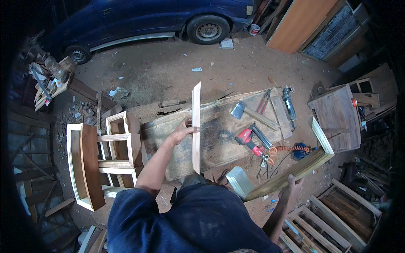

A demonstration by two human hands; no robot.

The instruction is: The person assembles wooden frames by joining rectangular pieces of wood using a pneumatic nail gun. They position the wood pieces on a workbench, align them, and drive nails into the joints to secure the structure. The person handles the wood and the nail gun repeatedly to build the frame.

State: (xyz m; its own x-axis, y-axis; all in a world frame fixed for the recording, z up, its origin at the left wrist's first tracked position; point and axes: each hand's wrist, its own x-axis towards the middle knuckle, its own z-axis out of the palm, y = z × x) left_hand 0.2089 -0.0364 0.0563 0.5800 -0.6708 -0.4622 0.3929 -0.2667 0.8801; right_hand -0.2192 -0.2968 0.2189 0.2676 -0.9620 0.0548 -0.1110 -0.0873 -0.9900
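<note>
My left hand is closed around a long pale wood strip with slanted ends, held lengthwise away from me above the worn wooden work board. On my right, a three-sided wooden frame with moulded edges is gripped at its near long side by my right hand; part of that hand's grip is hidden. Between them on the board lie a red and black nail gun, a hammer-like tool with a broad metal head, and red-handled pliers.
A power tool lies at the board's far right end. An orange coiled hose trails from the nail gun. Assembled wooden frames stand left, slatted frames lower right, a wooden cabinet far right. A blue car is parked beyond.
</note>
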